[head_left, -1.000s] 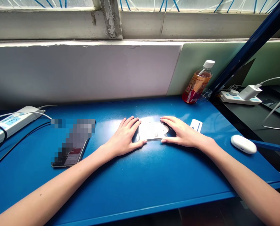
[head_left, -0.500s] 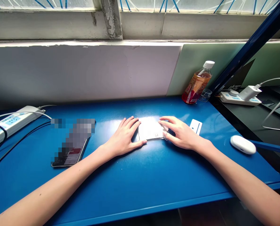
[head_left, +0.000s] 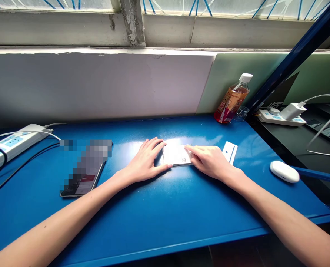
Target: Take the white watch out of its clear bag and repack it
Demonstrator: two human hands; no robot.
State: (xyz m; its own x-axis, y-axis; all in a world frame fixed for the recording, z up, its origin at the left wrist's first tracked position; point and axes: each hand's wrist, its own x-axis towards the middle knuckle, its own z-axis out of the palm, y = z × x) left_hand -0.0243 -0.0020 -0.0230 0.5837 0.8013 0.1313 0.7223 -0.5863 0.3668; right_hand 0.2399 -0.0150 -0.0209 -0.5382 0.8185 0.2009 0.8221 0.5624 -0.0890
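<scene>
Flat rectangular item is lying on blue tabletop between two hands, white top glaring, small dark print showing near its lower-right corner. Left hand is resting spread around its left end; right hand is resting folded at the right end, pinching or not: cannot tell. Wide tabletop is stretching to the front edge. Sitting around: one phone, one bottle, one white card, one white case, two power strips.
</scene>
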